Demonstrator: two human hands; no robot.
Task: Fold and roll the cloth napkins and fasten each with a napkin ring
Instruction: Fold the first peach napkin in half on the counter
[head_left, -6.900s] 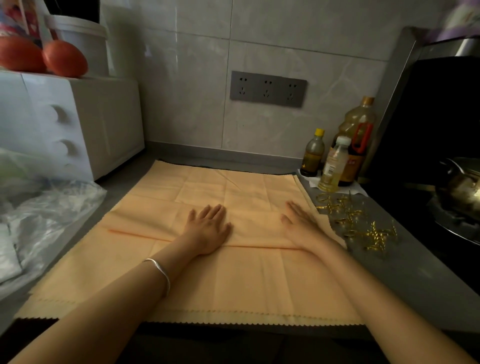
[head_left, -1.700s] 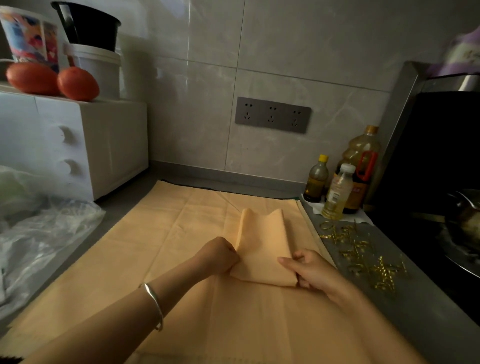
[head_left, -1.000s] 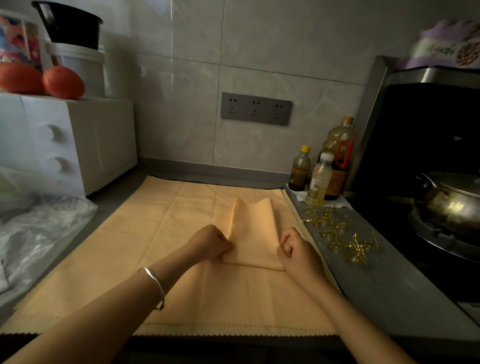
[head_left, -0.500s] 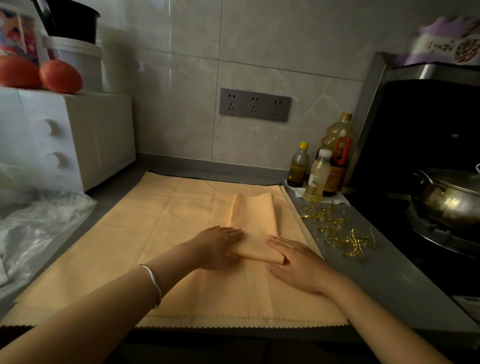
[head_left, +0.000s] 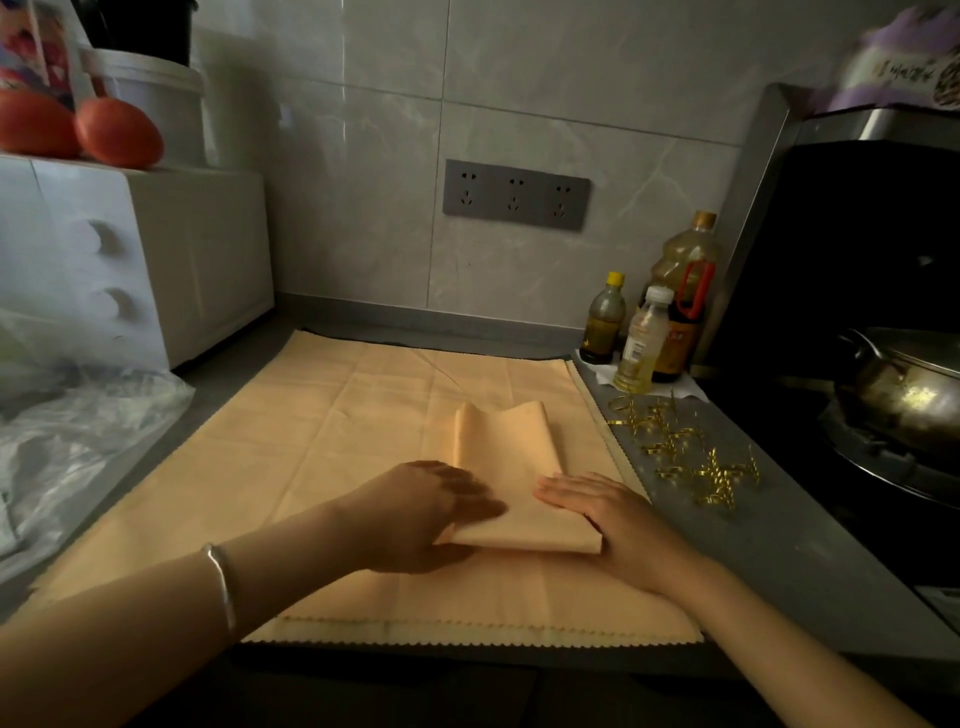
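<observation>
A folded peach napkin lies as a narrow strip on top of a stack of flat peach napkins spread over the grey counter. My left hand rests palm down on the strip's near left corner, fingers together. My right hand lies flat along its near right edge, fingers spread. Neither hand grips anything. Several gold napkin rings sit on the counter to the right of the napkins.
Three bottles stand at the back right. A pot sits on the stove at the far right. A white drawer unit with red fruit on top and a plastic bag lie on the left.
The open napkin has been folded into a narrow strip. Both hands went from pinching its near end to lying flat on it, and have slid slightly toward me.
</observation>
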